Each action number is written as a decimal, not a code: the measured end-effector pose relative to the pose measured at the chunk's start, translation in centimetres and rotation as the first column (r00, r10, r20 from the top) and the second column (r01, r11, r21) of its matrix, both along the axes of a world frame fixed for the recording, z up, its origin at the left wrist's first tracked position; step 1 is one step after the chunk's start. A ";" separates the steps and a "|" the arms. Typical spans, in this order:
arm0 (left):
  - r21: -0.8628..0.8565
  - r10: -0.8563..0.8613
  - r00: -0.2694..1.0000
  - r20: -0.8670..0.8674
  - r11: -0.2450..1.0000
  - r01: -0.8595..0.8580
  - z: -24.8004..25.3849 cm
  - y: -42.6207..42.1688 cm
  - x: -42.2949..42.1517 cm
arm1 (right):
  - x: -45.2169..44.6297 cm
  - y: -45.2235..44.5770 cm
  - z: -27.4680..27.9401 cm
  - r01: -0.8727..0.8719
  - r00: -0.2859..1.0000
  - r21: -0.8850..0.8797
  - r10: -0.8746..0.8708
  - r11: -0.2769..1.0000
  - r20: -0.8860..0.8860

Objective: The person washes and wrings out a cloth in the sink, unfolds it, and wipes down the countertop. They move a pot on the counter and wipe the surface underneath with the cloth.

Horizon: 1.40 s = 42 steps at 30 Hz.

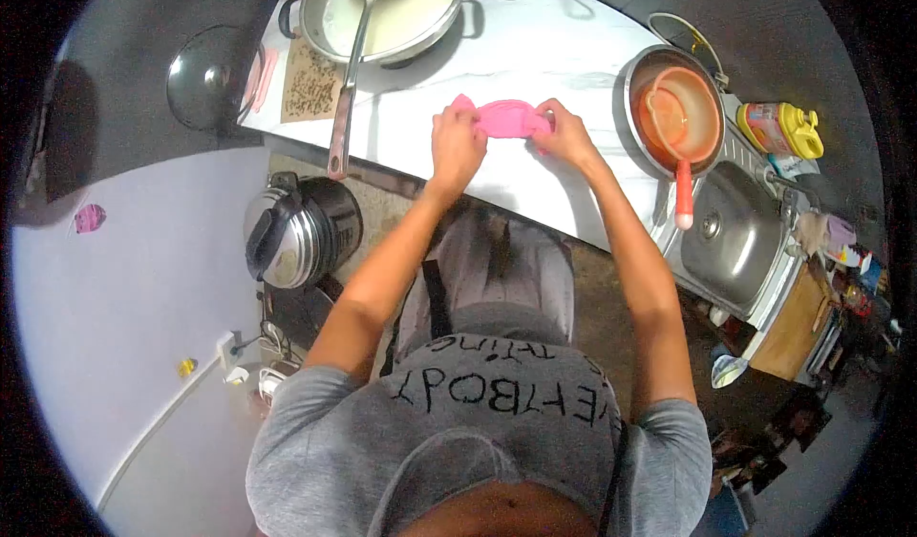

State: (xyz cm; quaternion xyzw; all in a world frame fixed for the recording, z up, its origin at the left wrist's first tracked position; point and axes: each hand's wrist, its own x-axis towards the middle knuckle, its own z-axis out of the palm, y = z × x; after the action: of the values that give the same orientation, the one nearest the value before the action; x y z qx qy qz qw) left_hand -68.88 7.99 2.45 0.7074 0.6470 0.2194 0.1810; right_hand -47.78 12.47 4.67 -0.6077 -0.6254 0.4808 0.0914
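A pink cloth is stretched between my two hands, above the white marbled countertop. My left hand has its fingers closed on the cloth's left end. The right end is pinched in the fingers of my right hand. Beyond my left hand, a metal ladle rests across a wide pan of pale liquid, its handle reaching toward the counter's front edge.
On the right, an orange strainer sits in a round pan, near a metal sink and a yellow bottle. A patterned brown mat lies at left. Below the counter stands a metal cooker.
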 end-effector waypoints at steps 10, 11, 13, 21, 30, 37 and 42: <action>-0.803 0.908 -0.034 0.419 0.387 0.453 6.0 -0.6 1.7 | 0.5 -8.1 13.3 -0.207 0.887 0.456 0.363 0.866 -0.286; -0.771 0.895 -0.006 0.447 0.388 0.505 6.5 -1.1 2.4 | 2.3 -9.1 15.1 -0.174 0.898 0.408 0.314 0.896 -0.308; -0.771 0.903 0.045 0.426 0.337 0.540 8.8 -2.3 4.7 | 6.6 -10.8 16.4 -0.107 0.918 0.364 0.232 0.925 -0.322; -0.469 0.838 0.260 0.480 -0.005 0.883 17.4 -7.9 30.9 | 28.7 -20.7 14.7 0.683 0.438 -0.089 -0.504 0.725 -0.745; -0.322 0.915 0.292 0.278 -0.198 0.926 2.7 -12.4 56.3 | 42.9 -23.3 -1.0 0.516 -0.324 -0.355 -0.205 0.780 -0.923; -0.504 0.996 -0.034 0.081 0.070 0.861 3.4 -14.8 60.9 | 49.2 -22.0 -5.6 0.489 -0.768 -0.688 -0.109 0.537 -0.631; -0.074 0.990 0.139 0.014 -0.138 0.988 -2.5 -12.5 62.2 | 54.7 -20.4 -4.9 0.380 -0.355 -0.653 -0.549 0.655 -0.757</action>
State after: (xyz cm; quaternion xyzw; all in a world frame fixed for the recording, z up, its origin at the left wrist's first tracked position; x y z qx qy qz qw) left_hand -6.66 -4.50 -0.04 -0.2699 0.0813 -0.0132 0.9594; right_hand 6.92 -7.92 -0.23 -0.2629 -0.0095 0.7043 0.6594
